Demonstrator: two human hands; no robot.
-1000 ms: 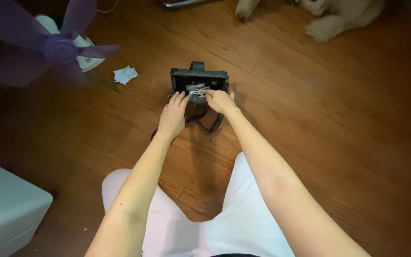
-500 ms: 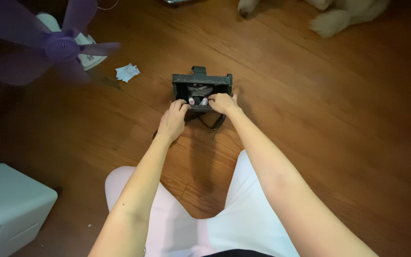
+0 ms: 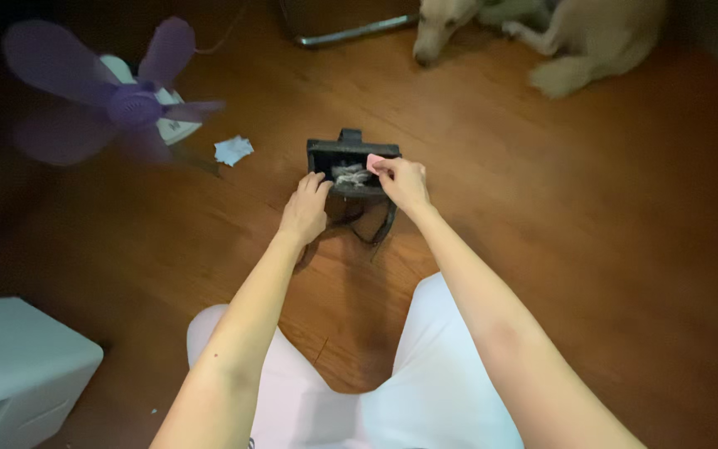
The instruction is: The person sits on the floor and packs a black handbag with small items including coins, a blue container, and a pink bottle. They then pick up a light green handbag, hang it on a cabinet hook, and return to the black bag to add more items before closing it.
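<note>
Pinching a small pink piece (image 3: 375,161) between thumb and fingertips, the right hand (image 3: 401,180) hovers at the right end of a small black open-topped box (image 3: 351,155) that sits on the wooden floor (image 3: 542,216), just beyond the person's knees. Its other fingers are curled in. The left hand (image 3: 304,211) rests at the box's near left corner, fingers loosely together and touching the rim, seemingly steadying it.

Inside lies a pale grey tangle (image 3: 349,175), probably lint or fluff; it looks soft, light and loose, best picked out in small pinches. The box itself looks rigid and light, likely to slide on smooth boards, so holding its side walls suits it. A dark strap or cord (image 3: 380,229) trails from its near side.

Farther left lie a crumpled white scrap (image 3: 233,150) and a purple fan (image 3: 118,100). A pale dog (image 3: 558,33) lies far right.
</note>
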